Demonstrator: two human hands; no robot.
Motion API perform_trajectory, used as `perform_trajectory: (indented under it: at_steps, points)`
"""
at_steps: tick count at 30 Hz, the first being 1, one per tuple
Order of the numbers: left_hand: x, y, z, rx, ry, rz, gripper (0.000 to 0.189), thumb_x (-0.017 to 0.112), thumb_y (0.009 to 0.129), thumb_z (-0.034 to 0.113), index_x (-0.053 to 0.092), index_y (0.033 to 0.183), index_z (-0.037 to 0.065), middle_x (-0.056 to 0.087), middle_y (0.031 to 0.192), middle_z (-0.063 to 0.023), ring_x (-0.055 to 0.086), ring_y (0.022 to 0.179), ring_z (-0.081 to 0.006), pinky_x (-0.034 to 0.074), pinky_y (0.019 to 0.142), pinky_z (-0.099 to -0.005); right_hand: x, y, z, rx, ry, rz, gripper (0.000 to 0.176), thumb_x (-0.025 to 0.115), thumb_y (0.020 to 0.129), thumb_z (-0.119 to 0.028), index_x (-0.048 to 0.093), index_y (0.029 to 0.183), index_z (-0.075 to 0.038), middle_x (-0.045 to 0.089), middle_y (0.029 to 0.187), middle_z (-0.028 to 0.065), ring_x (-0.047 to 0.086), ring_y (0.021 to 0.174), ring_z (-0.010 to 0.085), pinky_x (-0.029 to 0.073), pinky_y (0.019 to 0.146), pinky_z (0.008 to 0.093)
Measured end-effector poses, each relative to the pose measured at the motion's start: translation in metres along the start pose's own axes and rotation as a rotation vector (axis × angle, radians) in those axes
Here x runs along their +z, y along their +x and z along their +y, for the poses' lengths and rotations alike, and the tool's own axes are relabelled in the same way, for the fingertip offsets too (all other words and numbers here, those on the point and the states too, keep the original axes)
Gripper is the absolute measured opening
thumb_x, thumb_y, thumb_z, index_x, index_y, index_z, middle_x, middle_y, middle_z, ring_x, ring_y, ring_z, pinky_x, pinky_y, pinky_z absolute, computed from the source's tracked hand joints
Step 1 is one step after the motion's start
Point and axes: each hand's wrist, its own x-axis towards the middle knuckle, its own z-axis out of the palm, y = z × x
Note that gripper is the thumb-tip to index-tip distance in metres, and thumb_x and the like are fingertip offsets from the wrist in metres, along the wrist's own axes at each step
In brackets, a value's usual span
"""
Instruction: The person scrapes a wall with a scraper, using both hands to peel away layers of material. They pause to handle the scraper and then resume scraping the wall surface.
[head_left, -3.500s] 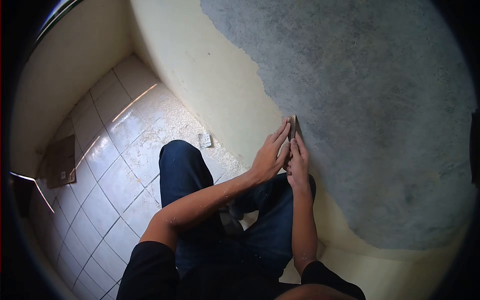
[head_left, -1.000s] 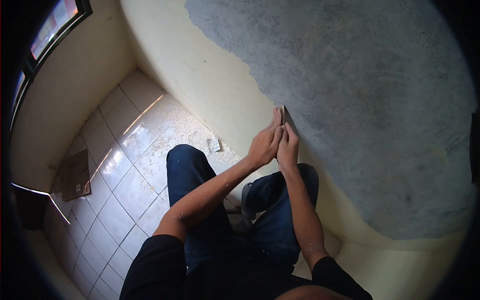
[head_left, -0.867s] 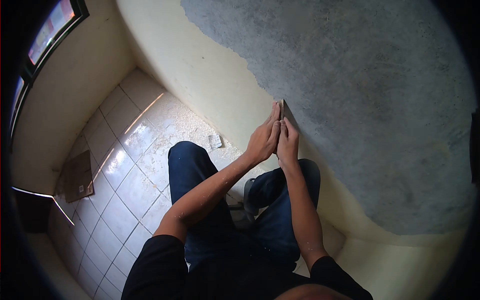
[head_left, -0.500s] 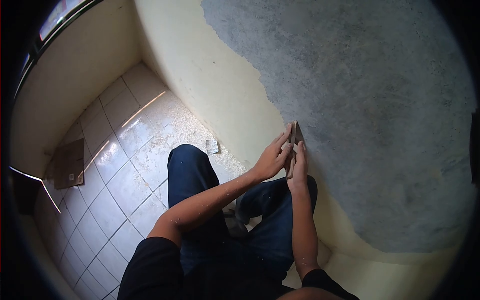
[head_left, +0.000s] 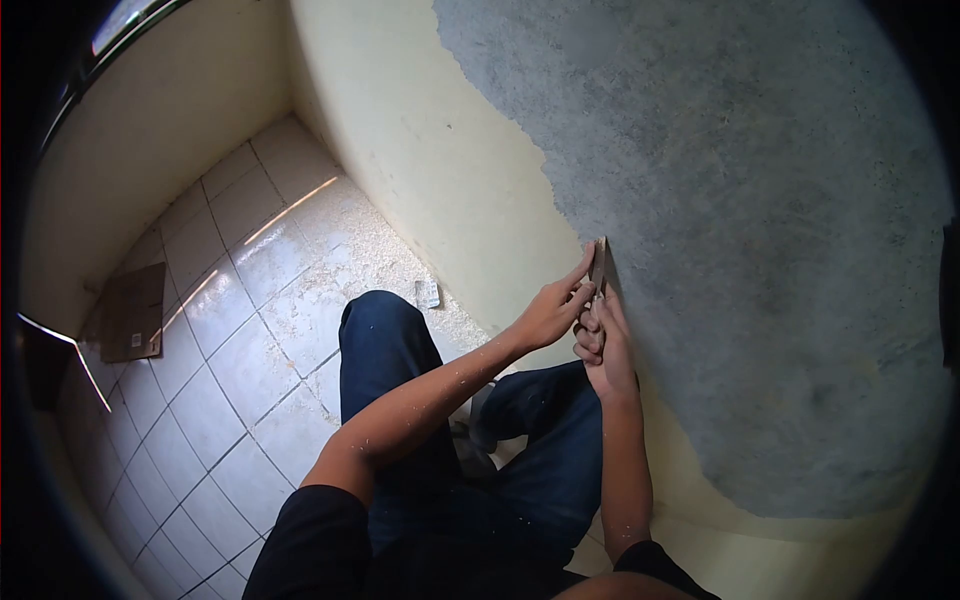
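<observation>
A scraper (head_left: 600, 262) is seen nearly edge-on against the wall, at the border between cream paint (head_left: 480, 180) and a bare grey patch (head_left: 740, 250). My right hand (head_left: 611, 352) is closed round the scraper's lower part, fingers curled. From the left, my left hand (head_left: 556, 308) presses on the tool with one finger stretched up along it and the others bent close to my right hand. The fingers cover much of the scraper, so its full shape is hidden.
Pale flakes (head_left: 375, 235) lie along the foot of the wall on the tiled floor (head_left: 240, 370). A small printed packet (head_left: 427, 294) rests among them, near my bent knee (head_left: 385, 325). Flat brown cardboard (head_left: 133, 313) lies at far left, by another wall (head_left: 170, 130).
Both hands and the scraper have shifted slightly right in view. My right hand's fingers, stretched out before, are now curled round the tool. The view itself has moved a little.
</observation>
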Motion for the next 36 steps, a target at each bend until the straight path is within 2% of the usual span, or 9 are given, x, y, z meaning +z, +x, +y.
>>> perform_trajectory:
  at_steps: [6, 12, 16, 19, 22, 25, 28, 31, 36]
  points:
    - [0.007, 0.0, 0.0, -0.058, -0.145, -0.03, 0.069, 0.046, 0.114, 0.026, 0.009, 0.173, 0.028, 0.065, 0.091, -0.0081, 0.061, 0.078, -0.0124, 0.055, 0.08, -0.0302, 0.003, 0.013, 0.032, -0.142, 0.02, 0.163, 0.03, 0.049, 0.115, -0.031, 0.059, 0.136, -0.012, 0.042, 0.076, -0.0067, 0.035, 0.052, 0.0012, 0.028, 0.044, 0.0178]
    - [0.012, -0.01, 0.013, -0.229, -0.319, -0.104, 0.068, 0.043, 0.116, 0.023, 0.007, 0.173, 0.03, 0.056, 0.085, -0.0006, 0.055, 0.074, -0.0074, 0.052, 0.072, -0.0252, 0.002, 0.004, 0.026, -0.124, -0.017, 0.219, 0.039, 0.049, 0.114, -0.025, 0.053, 0.151, -0.012, 0.042, 0.077, -0.0073, 0.035, 0.054, 0.0007, 0.029, 0.045, 0.0167]
    - [0.018, -0.012, -0.001, -0.147, -0.284, -0.056, 0.068, 0.043, 0.116, 0.024, 0.007, 0.173, 0.029, 0.06, 0.09, -0.0025, 0.056, 0.077, -0.0086, 0.053, 0.076, -0.0265, 0.001, 0.003, 0.025, -0.093, 0.011, 0.249, 0.04, 0.05, 0.113, -0.024, 0.054, 0.152, -0.013, 0.039, 0.076, -0.0081, 0.031, 0.054, -0.0001, 0.025, 0.045, 0.0163]
    - [0.019, -0.015, 0.001, -0.126, -0.165, -0.01, 0.066, 0.041, 0.116, 0.025, 0.008, 0.173, 0.027, 0.064, 0.102, -0.0062, 0.059, 0.083, -0.0131, 0.053, 0.082, -0.03, -0.006, 0.002, 0.029, -0.101, -0.023, 0.227, 0.038, 0.052, 0.113, -0.024, 0.058, 0.149, -0.011, 0.047, 0.081, -0.0074, 0.043, 0.063, 0.0003, 0.036, 0.053, 0.0166]
    - [0.02, -0.017, 0.0, -0.113, -0.07, 0.005, 0.066, 0.04, 0.116, 0.025, 0.007, 0.174, 0.023, 0.066, 0.127, -0.0137, 0.065, 0.103, -0.021, 0.051, 0.098, -0.0347, -0.013, 0.024, 0.053, -0.387, -0.308, 0.323, 0.045, 0.05, 0.115, -0.027, 0.054, 0.152, -0.003, 0.066, 0.111, 0.0031, 0.064, 0.094, 0.0085, 0.056, 0.079, 0.0245]
    - [0.021, -0.015, 0.0, -0.055, -0.053, 0.016, 0.072, 0.042, 0.114, 0.027, 0.002, 0.173, 0.019, 0.057, 0.15, -0.0207, 0.06, 0.128, -0.0269, 0.043, 0.113, -0.0379, -0.018, 0.022, 0.055, -0.297, -0.363, 0.312, 0.047, 0.048, 0.116, -0.027, 0.05, 0.155, -0.001, 0.065, 0.133, 0.0094, 0.063, 0.119, 0.0146, 0.053, 0.101, 0.031]
    - [0.021, -0.015, 0.004, -0.099, -0.163, -0.053, 0.081, 0.047, 0.112, 0.032, -0.003, 0.173, 0.016, 0.05, 0.157, -0.0258, 0.053, 0.139, -0.0288, 0.038, 0.118, -0.0388, -0.007, 0.022, 0.051, -0.336, -0.302, 0.317, 0.043, 0.047, 0.116, -0.019, 0.053, 0.154, 0.0, 0.065, 0.106, 0.0026, 0.06, 0.094, 0.0101, 0.052, 0.083, 0.0281]
    - [0.019, -0.015, 0.008, -0.134, -0.208, -0.09, 0.087, 0.051, 0.109, 0.034, -0.006, 0.172, 0.014, 0.053, 0.152, -0.028, 0.057, 0.133, -0.0298, 0.04, 0.117, -0.0387, -0.009, 0.024, 0.053, -0.31, -0.312, 0.269, 0.048, 0.048, 0.116, -0.026, 0.049, 0.157, -0.002, 0.065, 0.129, 0.0084, 0.063, 0.115, 0.0137, 0.054, 0.098, 0.0298]
    - [0.013, -0.006, 0.004, -0.081, -0.127, -0.018, 0.09, 0.052, 0.105, 0.029, -0.006, 0.172, 0.012, 0.058, 0.144, -0.0284, 0.061, 0.123, -0.0313, 0.043, 0.113, -0.0382, -0.002, 0.034, 0.053, -0.333, -0.298, 0.252, 0.046, 0.048, 0.115, -0.025, 0.05, 0.156, -0.002, 0.065, 0.125, 0.0066, 0.061, 0.113, 0.013, 0.052, 0.096, 0.0297]
